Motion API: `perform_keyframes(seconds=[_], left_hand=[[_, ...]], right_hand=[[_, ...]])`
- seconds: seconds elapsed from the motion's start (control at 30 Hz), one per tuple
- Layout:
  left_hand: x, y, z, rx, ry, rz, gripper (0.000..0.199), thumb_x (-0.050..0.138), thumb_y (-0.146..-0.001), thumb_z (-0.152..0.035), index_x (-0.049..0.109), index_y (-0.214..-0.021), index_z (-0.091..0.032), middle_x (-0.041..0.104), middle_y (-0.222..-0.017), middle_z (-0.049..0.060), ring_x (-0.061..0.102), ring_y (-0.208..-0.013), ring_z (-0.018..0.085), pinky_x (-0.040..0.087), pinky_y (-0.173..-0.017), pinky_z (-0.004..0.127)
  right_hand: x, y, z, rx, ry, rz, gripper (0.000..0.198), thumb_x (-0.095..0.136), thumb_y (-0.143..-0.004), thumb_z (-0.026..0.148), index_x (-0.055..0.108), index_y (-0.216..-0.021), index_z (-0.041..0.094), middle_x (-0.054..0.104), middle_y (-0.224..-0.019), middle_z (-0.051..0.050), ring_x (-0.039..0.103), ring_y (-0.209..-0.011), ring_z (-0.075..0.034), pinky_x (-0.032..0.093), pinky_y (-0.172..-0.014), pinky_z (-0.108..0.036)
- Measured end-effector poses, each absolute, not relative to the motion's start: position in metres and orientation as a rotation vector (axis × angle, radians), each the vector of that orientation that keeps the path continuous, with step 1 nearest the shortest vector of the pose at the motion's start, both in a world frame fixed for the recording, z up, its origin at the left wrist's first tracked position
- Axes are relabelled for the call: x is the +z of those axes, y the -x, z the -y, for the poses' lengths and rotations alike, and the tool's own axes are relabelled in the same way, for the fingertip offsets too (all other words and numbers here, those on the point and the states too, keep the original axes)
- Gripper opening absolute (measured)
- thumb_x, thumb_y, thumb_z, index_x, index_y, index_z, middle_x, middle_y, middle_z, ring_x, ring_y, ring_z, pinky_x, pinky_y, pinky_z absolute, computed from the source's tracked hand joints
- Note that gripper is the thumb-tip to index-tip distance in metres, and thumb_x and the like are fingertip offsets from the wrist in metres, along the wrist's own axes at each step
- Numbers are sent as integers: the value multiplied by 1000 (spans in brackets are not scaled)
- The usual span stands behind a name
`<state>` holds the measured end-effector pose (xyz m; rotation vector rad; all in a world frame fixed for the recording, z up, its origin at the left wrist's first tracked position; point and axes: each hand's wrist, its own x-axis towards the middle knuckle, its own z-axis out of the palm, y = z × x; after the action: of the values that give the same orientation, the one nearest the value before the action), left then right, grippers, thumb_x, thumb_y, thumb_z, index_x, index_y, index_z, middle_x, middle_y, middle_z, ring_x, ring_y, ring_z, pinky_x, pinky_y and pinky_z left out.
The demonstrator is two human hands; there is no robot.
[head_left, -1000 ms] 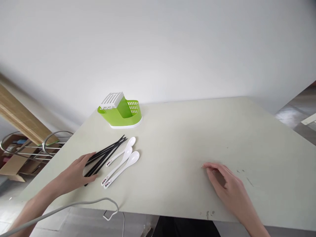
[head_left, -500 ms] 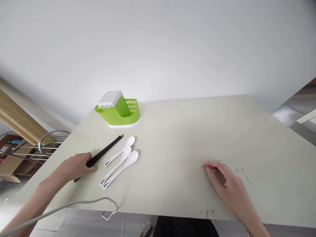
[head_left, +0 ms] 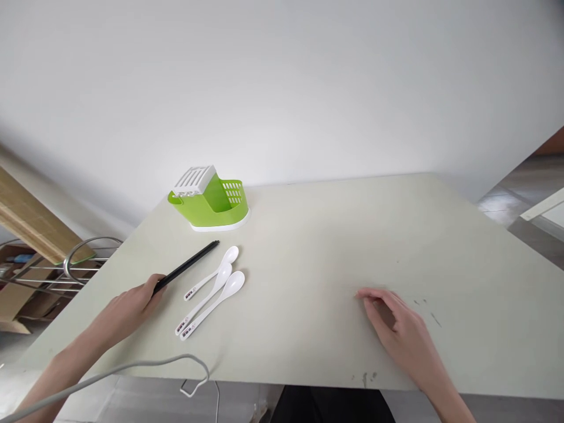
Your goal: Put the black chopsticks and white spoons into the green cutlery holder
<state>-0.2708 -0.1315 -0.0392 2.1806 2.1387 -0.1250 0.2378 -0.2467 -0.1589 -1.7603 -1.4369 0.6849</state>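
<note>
In the closed left grip [head_left: 132,306], slim black chopsticks [head_left: 189,265] lie bundled; the empty right grip [head_left: 402,326] curls loosely.

Black chopsticks [head_left: 189,264], white spoons [head_left: 223,275] (dark squares on handles [head_left: 187,331]), green and white caddy [head_left: 205,211]

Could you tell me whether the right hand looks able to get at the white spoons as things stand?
Probably yes: the right hand seems to hold nothing, and no object shows between it and the white spoons.

Two slim, bare forearms [head_left: 83,346], plain black cloth [head_left: 332,406] across the lap
</note>
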Motion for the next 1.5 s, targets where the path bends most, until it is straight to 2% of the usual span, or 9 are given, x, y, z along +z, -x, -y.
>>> perform_keyframes(seconds=[0.2,0.4,0.63,0.77,0.87,1.0,1.2,1.37,1.5], left_hand=[[-25,249,140,-16,-2194,-2115,41,30,-104,-55,48,-121,-23,77,-97,8,74,-86,32,48,-74,34],[-23,159,148,116,-2268,-1833,41,29,-106,-58,49,-119,-25,76,-87,6,74,-76,31,48,-65,35],[-61,58,160,-257,-2516,-1659,28,26,-106,-21,53,-114,-16,71,-81,10,71,-69,29,42,-59,35],[-77,34,163,-488,-2534,-1683,26,29,-105,-13,52,-116,-14,70,-83,9,70,-66,29,41,-55,35],[-79,27,164,-528,-2585,-1692,27,29,-110,-21,53,-120,-13,69,-95,11,72,-71,28,42,-54,34],[-77,25,165,-524,-2673,-1723,28,40,-110,-27,54,-130,-14,69,-104,12,74,-83,29,47,-57,33],[-79,41,169,-256,-2882,-1704,36,56,-105,-43,60,-129,-17,70,-110,12,70,-97,31,55,-80,40],[-76,73,163,91,-2882,-1746,45,39,-109,-52,59,-131,-19,70,-118,13,69,-105,32,54,-92,47],[-72,113,155,308,-2760,-1906,51,35,-108,-58,60,-130,-19,69,-124,15,66,-112,35,54,-95,52]], right_hand=[[-158,-237,247,751,1779,1401,33,48,-105,54,70,-115,32,72,-128,-6,67,-114,-25,57,-73,-31],[-157,-238,245,742,1771,1414,31,48,-105,53,70,-114,32,72,-127,-5,67,-112,-24,56,-88,-37],[-156,-237,245,731,1732,1413,29,48,-106,50,70,-113,31,72,-126,-6,67,-113,-24,56,-85,-35],[-157,-238,244,745,1710,1419,31,47,-106,50,69,-116,31,71,-127,-8,67,-114,-25,56,-76,-33],[-158,-238,244,747,1714,1415,31,46,-106,51,69,-116,31,71,-128,-8,67,-115,-26,56,-72,-32],[-158,-239,243,721,1700,1422,30,48,-106,49,70,-114,31,72,-125,-7,68,-113,-25,57,-87,-37],[-157,-238,242,706,1704,1423,28,48,-105,47,70,-112,31,73,-124,-7,69,-113,-26,57,-87,-38],[-155,-238,244,694,1718,1421,28,49,-105,47,71,-111,31,74,-122,-6,69,-111,-25,58,-86,-37],[-154,-237,245,696,1722,1426,30,49,-104,50,71,-111,31,74,-123,-8,70,-109,-26,58,-74,-34]])
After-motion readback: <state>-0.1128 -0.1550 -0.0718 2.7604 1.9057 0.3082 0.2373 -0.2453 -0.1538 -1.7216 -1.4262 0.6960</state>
